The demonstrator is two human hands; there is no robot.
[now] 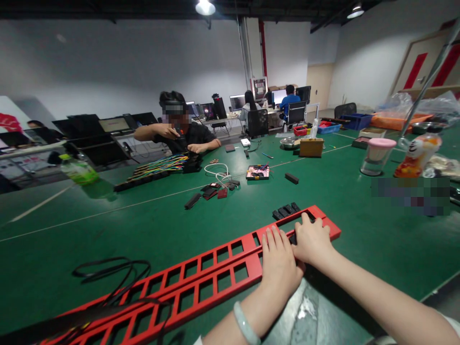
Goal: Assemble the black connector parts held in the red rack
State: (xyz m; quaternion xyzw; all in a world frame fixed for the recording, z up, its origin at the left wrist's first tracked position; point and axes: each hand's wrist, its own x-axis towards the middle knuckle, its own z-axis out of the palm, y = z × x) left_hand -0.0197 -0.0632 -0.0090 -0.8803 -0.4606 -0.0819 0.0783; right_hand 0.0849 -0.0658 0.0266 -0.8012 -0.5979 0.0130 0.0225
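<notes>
A long red slotted frame (247, 244) lies slantwise across the green table, in two parallel rows of rectangular openings. My left hand (282, 261) rests flat on it, fingers stretched and side by side; a pale bangle circles that wrist. Close beside it, my right hand (312, 239) bends its fingers over the frame's far right end. Under those fingers a black block (293, 238) shows in part, and the hand seems to grip it; the fingertips hide the rest. Just behind the frame stand several small black blocks (286, 211) in a row.
Black cables (115, 268) cross the frame's left part. Dark flat pieces (212, 191), a white cord (223, 175) and a small parts tray (258, 172) lie mid-table. Opposite, a co-worker (176, 129) holds a dark tool over bundled coloured wires (161, 165). A pink-lidded cup (377, 157) stands right.
</notes>
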